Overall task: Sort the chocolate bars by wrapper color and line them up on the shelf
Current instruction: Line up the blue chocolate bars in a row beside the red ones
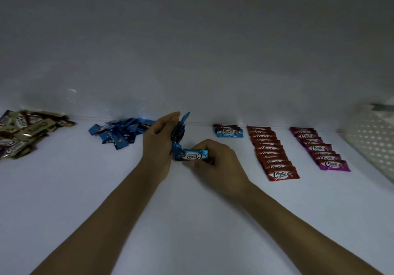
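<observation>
Beneath dim grey wall (191,50), smooth white shelf (191,221)

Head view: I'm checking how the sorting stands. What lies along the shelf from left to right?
Brown-gold pile → loose blue pile → left hand gripping blue bars → right hand pinching one blue bar → short blue row → red row → purple row → white perforated surface.

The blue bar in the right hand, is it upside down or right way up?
Upside down, seen from the head camera: the Choco lettering on the blue bar, pinched in the right hand, reads inverted.
</observation>
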